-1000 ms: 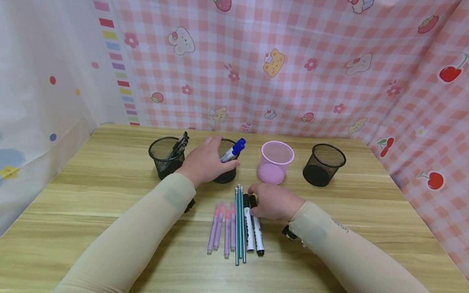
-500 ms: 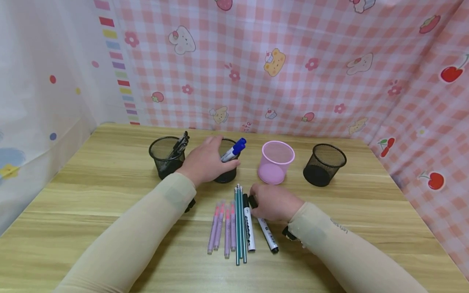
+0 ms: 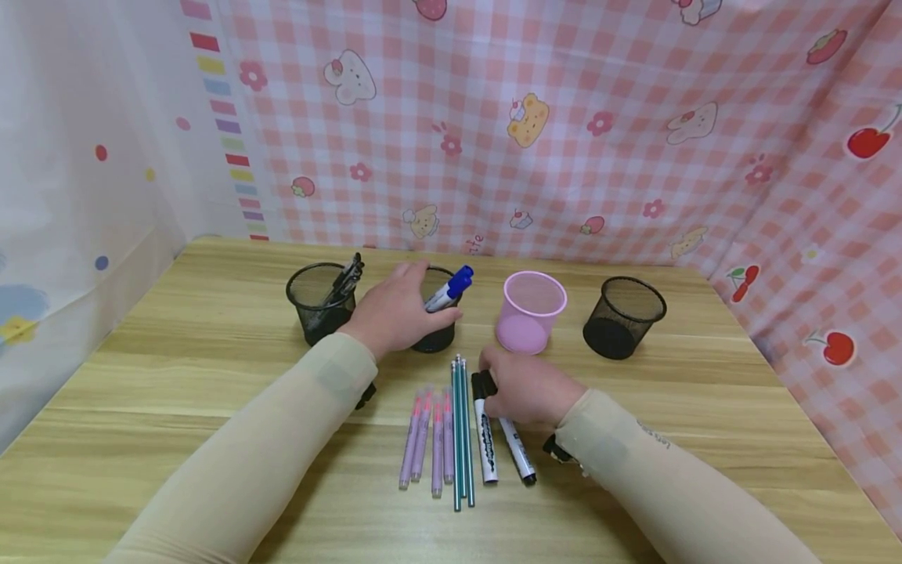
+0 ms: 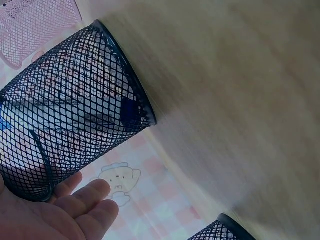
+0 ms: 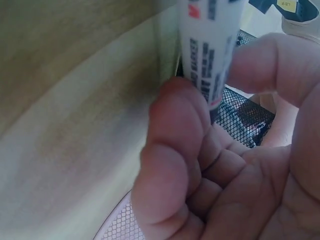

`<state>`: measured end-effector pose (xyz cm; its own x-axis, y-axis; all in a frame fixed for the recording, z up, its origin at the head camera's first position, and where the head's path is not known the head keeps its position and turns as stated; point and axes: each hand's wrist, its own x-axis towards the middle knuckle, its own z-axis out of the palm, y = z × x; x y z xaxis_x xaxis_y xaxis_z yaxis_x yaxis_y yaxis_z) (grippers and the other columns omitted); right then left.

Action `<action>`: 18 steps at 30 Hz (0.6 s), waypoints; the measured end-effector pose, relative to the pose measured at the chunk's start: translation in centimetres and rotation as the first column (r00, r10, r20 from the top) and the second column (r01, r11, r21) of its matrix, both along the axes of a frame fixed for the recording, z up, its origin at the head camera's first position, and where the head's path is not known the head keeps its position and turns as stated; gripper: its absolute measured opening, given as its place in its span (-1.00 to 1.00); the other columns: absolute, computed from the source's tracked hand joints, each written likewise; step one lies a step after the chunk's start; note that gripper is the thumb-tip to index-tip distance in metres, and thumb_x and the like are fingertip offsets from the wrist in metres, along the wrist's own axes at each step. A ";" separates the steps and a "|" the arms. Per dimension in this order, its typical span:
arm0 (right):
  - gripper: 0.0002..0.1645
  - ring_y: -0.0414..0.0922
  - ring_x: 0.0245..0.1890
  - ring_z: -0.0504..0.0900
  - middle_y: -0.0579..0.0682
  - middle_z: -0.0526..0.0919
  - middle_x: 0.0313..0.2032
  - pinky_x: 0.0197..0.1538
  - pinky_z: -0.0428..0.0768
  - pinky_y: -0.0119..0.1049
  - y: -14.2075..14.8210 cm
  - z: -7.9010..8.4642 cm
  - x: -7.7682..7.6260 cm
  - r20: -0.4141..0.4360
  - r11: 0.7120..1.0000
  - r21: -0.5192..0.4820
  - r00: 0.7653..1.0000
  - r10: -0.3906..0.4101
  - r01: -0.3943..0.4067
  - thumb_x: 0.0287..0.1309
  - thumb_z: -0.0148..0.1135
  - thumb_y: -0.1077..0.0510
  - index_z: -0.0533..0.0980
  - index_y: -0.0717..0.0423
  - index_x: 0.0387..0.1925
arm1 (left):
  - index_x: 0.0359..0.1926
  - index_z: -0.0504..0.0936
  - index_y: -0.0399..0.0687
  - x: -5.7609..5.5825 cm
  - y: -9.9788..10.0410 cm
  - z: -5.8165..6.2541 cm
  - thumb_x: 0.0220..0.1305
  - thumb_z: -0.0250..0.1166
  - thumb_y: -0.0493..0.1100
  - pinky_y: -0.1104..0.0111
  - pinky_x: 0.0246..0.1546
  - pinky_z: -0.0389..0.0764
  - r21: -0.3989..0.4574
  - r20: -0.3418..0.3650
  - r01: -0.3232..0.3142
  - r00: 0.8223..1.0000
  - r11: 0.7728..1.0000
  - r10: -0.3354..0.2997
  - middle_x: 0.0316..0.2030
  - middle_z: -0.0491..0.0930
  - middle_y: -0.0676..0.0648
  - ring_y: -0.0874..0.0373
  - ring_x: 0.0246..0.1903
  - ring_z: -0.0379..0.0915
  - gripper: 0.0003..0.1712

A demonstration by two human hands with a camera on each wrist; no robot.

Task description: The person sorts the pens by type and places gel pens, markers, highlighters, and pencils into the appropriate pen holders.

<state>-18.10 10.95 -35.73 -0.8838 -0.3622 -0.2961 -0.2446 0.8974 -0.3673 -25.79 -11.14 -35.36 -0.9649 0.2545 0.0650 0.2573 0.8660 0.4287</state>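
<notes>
At the second cup from the left, my left hand grips a black mesh pen cup, thumb across its front and fingers behind. Through the mesh of that cup in the left wrist view, a blue-capped marker shows; two blue markers lean out of the top. Lower right, my right hand pinches a black-capped whiteboard marker near its cap end. A second black marker lies just left, its cap against the first one's. The right wrist view shows one marker between thumb and fingers.
Teal pencils and several lilac highlighters lie left of the black markers. Behind stand a pink mesh cup, a black mesh cup at right, and another at left holding black pens. A checkered curtain hangs behind.
The right-hand marker's lower end has swung right. The other black marker has since shifted right, its cap coming beside the first cap. My left hand has stayed at the cup.
</notes>
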 end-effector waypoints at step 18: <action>-0.40 -0.09 -0.50 0.57 0.00 0.62 -0.43 -0.39 0.56 -0.21 0.5 0.3 -0.4 -0.079 0.948 -0.317 0.995 -0.055 0.027 0.23 0.30 0.23 0.37 0.01 0.28 | 0.65 0.13 -0.08 0.0 0.0 0.0 0.23 0.16 0.65 -0.02 0.30 0.58 0.008 -0.003 -0.002 1.000 1.000 0.002 0.49 0.33 -0.20 -0.11 0.32 0.49 0.27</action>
<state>-18.46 11.44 -35.45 -0.9168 -0.3878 -0.0953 -0.2531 0.7490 -0.6123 -25.78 -11.13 -35.33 -0.9651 0.2521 0.0703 0.2571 0.8630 0.4348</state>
